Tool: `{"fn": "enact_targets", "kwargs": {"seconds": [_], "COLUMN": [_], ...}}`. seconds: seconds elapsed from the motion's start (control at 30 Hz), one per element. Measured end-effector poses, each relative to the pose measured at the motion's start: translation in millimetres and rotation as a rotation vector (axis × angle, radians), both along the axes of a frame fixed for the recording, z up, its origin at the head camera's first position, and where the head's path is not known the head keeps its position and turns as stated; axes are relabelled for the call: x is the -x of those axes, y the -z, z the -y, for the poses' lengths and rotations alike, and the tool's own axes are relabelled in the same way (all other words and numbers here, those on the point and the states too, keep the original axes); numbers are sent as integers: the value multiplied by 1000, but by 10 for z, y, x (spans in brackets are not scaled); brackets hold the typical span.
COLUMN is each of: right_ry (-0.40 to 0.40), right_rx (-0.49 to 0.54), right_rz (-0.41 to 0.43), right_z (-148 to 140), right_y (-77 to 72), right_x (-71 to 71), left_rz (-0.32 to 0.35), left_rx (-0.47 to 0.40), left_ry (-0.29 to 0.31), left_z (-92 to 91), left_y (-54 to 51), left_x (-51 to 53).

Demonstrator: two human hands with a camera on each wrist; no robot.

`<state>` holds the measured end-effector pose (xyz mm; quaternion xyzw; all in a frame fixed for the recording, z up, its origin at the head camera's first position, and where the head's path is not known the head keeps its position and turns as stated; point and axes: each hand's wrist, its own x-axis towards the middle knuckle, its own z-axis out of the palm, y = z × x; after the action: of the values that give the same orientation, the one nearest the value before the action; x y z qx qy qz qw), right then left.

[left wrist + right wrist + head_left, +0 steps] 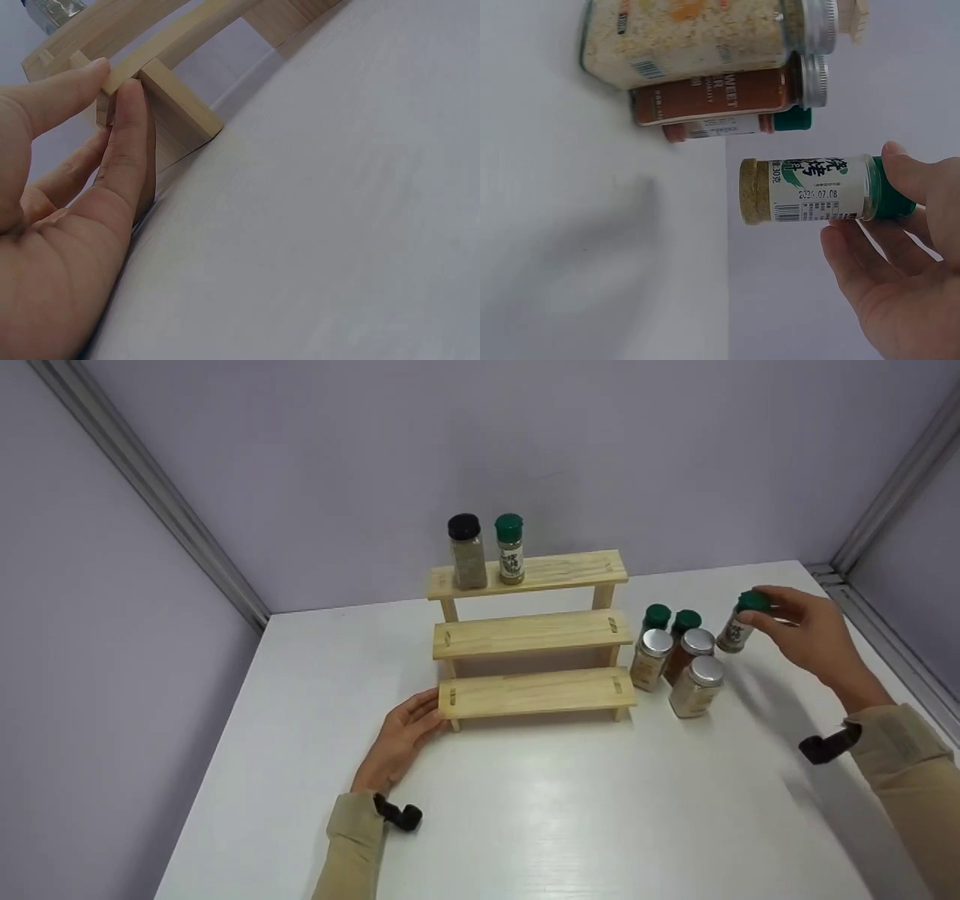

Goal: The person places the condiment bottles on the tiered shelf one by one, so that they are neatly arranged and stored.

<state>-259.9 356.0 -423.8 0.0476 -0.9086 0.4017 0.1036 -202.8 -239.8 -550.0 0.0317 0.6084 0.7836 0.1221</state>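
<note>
I've right hand pinching jar by cap at three o'clock, left hand pinching rack at seven; swinging low toward nine could topple bottles.

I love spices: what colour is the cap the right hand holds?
The cap is green, clearest in the right wrist view.

1. The person's left arm extends forward from the bottom of the head view, sleeved to the wrist.
2. The left hand pinches, its thumb opposed to the fingers.
3. The right arm reaches in from the lower right corner, also sleeved.
4. The right hand pinches too, between thumb and fingertips.
5. The two hands are well apart, the right farther forward than the left.
</note>
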Motion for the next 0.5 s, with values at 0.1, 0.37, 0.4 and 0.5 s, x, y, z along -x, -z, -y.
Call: {"fn": "enact_targets", "kwargs": {"seconds": [0.1, 0.37, 0.4, 0.5], "right_ry": [-2, -25, -34, -53], "right_rx": [17, 125, 139, 161], "right_rz": [-25, -142, -158, -179], "right_z": [29, 204, 235, 316], "right_y": [-152, -595, -650, -804], "right_x": [7, 92, 99, 114], "left_rz": [8, 18, 17, 8], "left_rx": [-1, -5, -6, -2], "left_ry": [1, -21, -21, -12], "left_z": [-7, 1, 2, -1], "left_y": [4, -12, -16, -27], "left_x": [1, -7, -6, 2]}}
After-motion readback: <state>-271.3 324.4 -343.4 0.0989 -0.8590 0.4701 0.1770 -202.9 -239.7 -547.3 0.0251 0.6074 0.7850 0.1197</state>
